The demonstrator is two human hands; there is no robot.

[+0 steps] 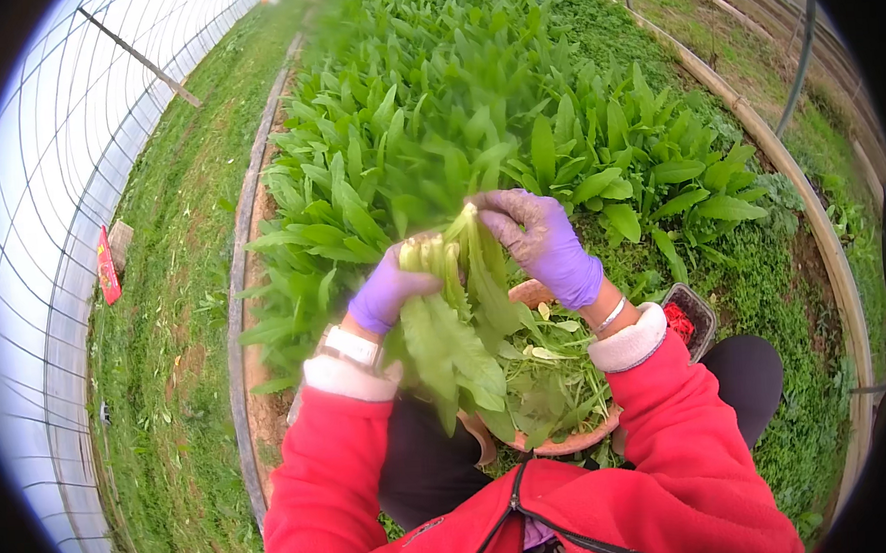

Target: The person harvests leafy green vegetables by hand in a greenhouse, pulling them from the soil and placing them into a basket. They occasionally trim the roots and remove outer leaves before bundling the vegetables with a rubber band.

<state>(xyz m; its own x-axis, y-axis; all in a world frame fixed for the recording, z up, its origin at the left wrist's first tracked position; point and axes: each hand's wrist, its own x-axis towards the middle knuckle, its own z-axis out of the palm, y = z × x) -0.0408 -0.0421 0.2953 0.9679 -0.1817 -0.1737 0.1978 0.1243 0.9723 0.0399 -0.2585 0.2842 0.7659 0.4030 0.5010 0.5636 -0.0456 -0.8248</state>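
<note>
My left hand (393,286), in a purple glove, is closed around a bunch of long leafy greens (450,351). Their pale cut stems point up and the leaves hang down. To its right, my right hand (544,239), in a soiled purple glove, pinches the pale stem end of another leafy green (485,274), held against the bunch. Below both hands stands a round terracotta-coloured basin (582,439) with loose leaves and trimmings (559,381) in it. The hanging leaves cover part of its left side.
A dense bed of leafy plants (397,159) grows in front of me. Edging boards (245,257) run along the left, and a pale rail (772,149) along the right. A dark crate with red ties (680,321) sits by my right knee. A red packet (108,266) lies near the plastic wall.
</note>
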